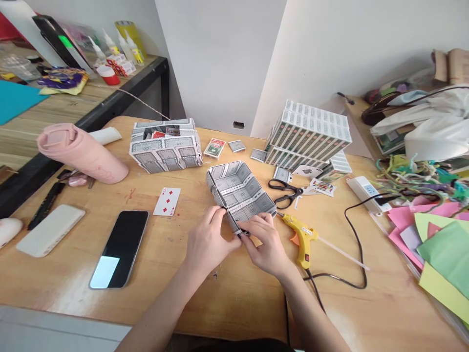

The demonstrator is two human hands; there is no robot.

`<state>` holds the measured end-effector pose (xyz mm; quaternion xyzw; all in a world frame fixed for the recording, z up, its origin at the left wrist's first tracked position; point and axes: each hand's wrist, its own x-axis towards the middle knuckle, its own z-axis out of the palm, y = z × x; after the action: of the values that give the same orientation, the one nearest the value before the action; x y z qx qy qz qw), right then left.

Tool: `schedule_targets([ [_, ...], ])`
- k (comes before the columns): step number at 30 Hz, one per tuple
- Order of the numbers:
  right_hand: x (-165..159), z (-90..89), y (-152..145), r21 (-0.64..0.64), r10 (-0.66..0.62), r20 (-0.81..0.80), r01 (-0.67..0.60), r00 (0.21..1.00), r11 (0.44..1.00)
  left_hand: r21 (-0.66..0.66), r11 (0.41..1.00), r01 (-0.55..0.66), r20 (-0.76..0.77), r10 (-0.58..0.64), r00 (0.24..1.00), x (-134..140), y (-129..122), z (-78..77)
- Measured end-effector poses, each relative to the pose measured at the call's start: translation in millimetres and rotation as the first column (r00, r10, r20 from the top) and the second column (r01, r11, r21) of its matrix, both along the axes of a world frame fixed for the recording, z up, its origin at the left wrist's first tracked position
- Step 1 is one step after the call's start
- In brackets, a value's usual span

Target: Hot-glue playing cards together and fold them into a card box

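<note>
In front of me is an open box made of playing cards (238, 188), its grey patterned card backs facing up. My left hand (209, 233) grips its near left corner, fingers over the wall and thumb at the bottom edge. My right hand (266, 242) pinches the near wall, thumb and fingers pressed together. To the right of the box lie black-handled scissors (287, 191) and a yellow hot glue gun (302, 237) with a glue stick in its back. A three of diamonds card (167, 201) lies face up at the left.
A larger card box (164, 146) holding cards stands behind, with stacked card packs (309, 137) at the back right. A phone (119, 249), a white power bank (51, 231) and a pink tumbler (82, 152) lie left. A black cord (361, 254) runs to a power strip (368, 195) beside coloured paper (445, 249).
</note>
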<state>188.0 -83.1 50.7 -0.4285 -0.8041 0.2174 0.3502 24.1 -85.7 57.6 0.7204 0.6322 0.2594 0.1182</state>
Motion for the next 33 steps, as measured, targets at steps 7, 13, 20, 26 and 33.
schedule_targets([
  [7,3,0.7,0,0.019,0.053,0.017,-0.053,0.998,0.998,-0.047,0.999,-0.007,0.090,0.011,0.996,1,0,-1.6],
  [13,5,-1.2,1,0.025,0.067,0.034,-0.068,0.997,0.997,-0.126,0.992,-0.017,0.182,0.040,0.982,3,1,0.9],
  [20,4,0.0,1,0.020,0.037,0.040,-0.037,0.999,0.999,-0.134,0.989,0.063,0.320,-0.017,0.947,-3,1,-1.2],
  [26,9,0.2,4,0.006,-0.005,-0.032,0.005,0.999,1.000,-0.097,0.995,0.032,0.408,0.011,0.913,-4,-1,-2.8],
  [33,12,-0.4,4,-0.014,-0.019,-0.041,0.018,0.999,1.000,-0.043,0.998,0.050,0.317,-0.034,0.948,-4,3,-2.4],
])
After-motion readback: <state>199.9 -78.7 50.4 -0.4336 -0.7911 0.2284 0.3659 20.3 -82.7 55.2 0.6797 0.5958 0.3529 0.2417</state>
